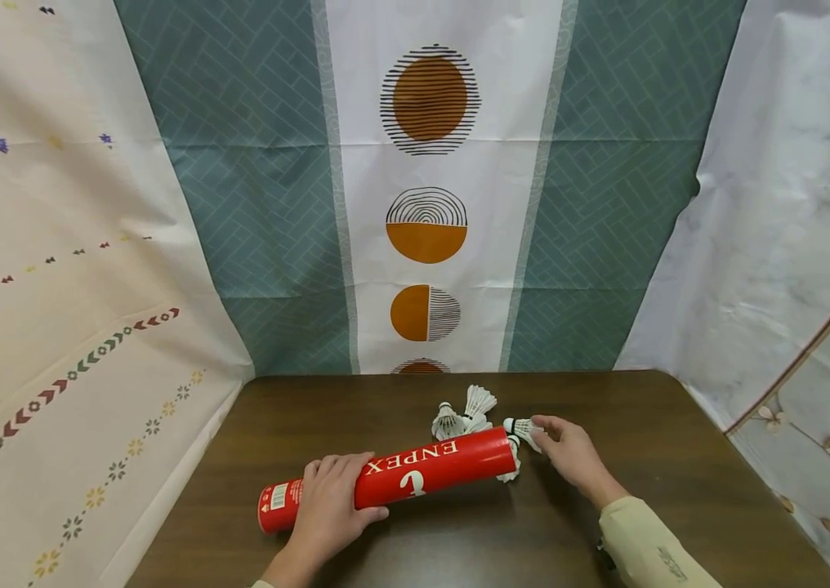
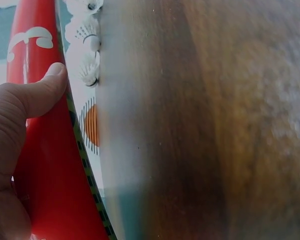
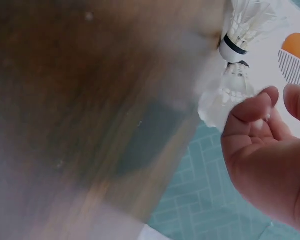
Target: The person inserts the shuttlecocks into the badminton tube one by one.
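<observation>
Patterned cloth (image 1: 261, 180) backs the brown table (image 1: 680, 457). Left hand (image 1: 336, 498) grips the red tube (image 1: 452, 465), partly blocking shuttlecocks (image 1: 448, 421) behind. Right hand (image 1: 573, 457) reaches another shuttlecock (image 1: 522, 430) near the tube's end; finger closure cannot be determined.

My head cam's evenly lit and mostly sharp, with a soft sheen on the table (image 1: 459, 539). Both wrist cams are way hazier: up close that table smears into blur and the white shuttlecocks (image 2: 85, 34) look kinda washed out
</observation>
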Action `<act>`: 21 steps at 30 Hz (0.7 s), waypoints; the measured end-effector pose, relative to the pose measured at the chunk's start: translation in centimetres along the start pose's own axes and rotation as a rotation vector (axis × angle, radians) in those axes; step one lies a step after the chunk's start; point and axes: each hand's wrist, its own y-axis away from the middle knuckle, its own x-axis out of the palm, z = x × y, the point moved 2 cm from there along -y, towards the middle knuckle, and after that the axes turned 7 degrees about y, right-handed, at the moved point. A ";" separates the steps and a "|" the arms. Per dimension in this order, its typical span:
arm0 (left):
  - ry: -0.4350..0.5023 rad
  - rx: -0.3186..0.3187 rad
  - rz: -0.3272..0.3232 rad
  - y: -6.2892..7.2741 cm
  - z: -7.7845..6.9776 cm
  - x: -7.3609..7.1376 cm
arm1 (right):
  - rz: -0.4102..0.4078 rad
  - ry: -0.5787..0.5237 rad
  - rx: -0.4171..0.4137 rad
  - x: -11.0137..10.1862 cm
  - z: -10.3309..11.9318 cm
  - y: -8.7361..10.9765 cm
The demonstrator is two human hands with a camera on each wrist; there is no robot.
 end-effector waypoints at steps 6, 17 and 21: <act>-0.007 0.009 -0.002 0.0 0.0 -0.1 | -0.041 -0.133 0.041 -1.8 -0.4 0.8; -0.017 0.005 0.006 -0.4 -0.5 0.0 | 0.087 -0.282 -0.104 -3.3 2.1 4.0; -0.009 0.020 0.015 -0.6 -1.1 0.2 | 0.131 -0.328 -0.158 -2.6 3.0 4.7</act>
